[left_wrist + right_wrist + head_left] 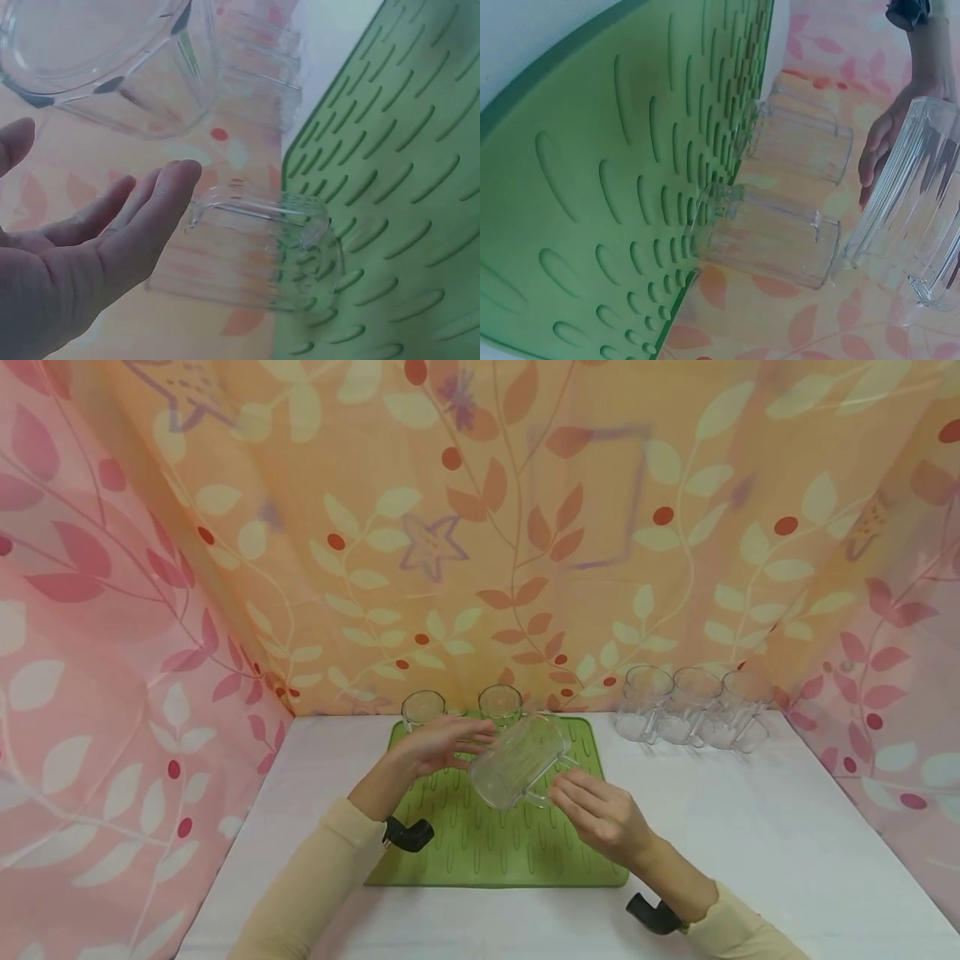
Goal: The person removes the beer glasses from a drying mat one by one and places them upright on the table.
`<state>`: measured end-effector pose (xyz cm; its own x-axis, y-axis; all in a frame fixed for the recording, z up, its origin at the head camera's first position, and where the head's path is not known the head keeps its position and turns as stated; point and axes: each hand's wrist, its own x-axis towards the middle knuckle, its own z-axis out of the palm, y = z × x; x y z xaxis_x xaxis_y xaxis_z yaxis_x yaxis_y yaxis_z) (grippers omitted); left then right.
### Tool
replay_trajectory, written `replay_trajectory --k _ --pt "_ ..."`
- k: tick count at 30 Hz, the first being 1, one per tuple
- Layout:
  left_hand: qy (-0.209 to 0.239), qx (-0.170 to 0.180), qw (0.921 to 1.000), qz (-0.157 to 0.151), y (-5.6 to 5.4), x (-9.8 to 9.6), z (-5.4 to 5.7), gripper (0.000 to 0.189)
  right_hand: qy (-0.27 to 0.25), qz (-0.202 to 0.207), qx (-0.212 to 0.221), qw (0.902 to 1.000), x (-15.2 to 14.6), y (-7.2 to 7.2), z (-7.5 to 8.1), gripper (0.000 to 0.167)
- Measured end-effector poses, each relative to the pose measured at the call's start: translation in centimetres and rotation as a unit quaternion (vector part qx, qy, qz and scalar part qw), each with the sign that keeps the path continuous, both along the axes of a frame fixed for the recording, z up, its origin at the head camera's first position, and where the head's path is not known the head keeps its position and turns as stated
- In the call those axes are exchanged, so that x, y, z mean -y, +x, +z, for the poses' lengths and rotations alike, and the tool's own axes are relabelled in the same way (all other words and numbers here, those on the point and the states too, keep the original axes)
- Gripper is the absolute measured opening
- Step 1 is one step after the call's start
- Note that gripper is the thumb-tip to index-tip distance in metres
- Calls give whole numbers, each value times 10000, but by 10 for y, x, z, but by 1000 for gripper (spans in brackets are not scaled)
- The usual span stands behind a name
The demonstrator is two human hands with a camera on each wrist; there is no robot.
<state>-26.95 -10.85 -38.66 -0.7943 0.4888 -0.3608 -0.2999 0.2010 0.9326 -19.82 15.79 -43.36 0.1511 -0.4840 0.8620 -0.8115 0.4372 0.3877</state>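
A clear glass mug (517,764) is held tilted above a green drying mat (495,852); my right hand (603,814) grips it by the handle. My left hand (442,745) is beside the mug's other end with its fingers extended. In the left wrist view a gap shows between those fingers and the mug (150,112). The right wrist view shows the mug (907,202) at the right edge, but not the gripping fingers. Two more glass mugs, a left one (423,706) and a right one (500,700), stand along the mat's back edge, partly hidden by my left hand and the raised mug.
At the back right of the white table (750,843) is a close row of clear glass mugs (693,710). Patterned orange cloth (495,568) hangs behind the table, with pink cloth at both sides. Black curved pieces (408,835) sit at my wrists.
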Motion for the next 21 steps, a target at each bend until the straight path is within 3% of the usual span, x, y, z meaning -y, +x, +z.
replay_trajectory --k 6,13,21 --pt "-189 170 9996 -81 -6 -10 -1 55 87 -41 63 9999 0 1 -3 27" --pt "172 416 9968 -665 -9 -19 -12 55 121 -46 95 9999 0 1 -5 27" --pt "152 559 9929 -1035 -8 -25 -21 65 146 -22 123 9998 2 2 -7 28"
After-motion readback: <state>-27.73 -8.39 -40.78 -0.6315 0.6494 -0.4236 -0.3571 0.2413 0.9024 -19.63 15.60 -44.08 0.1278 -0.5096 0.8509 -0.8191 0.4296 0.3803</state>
